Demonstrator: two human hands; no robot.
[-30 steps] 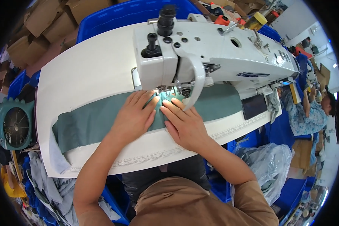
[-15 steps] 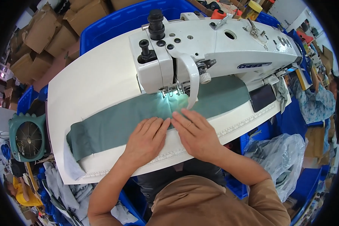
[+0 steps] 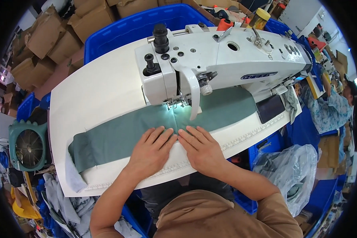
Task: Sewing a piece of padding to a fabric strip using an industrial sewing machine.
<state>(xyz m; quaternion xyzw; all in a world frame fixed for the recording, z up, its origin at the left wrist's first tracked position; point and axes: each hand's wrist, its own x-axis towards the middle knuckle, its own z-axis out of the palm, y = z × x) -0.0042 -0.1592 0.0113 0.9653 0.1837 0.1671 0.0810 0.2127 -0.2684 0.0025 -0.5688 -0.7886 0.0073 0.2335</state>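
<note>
A long grey-green fabric piece (image 3: 119, 129) lies across the white table, passing under the needle area of a white sewing machine (image 3: 226, 59). A seam runs across it toward me below the lit needle. On the near edge of the cloth, just left of this seam, my left hand (image 3: 152, 152) lies flat with fingers extended. My right hand (image 3: 201, 150) rests just right of the seam, fingers stretched over the cloth. Neither hand grips anything. At the far left end the fabric is folded, and a pale grey layer (image 3: 76, 178) shows beneath it.
A ruler strip (image 3: 242, 139) follows the table's near edge. A dark phone-like slab (image 3: 270, 109) lies right of the fabric. Blue bins (image 3: 103, 39) stand behind and below the table. A clear plastic bag (image 3: 289, 170) hangs at right, and a green fan (image 3: 29, 145) stands at left.
My right hand has shifted slightly down and away from the needle, and its fingers lie flatter. My left fingers have spread a little. The view has moved slightly.
</note>
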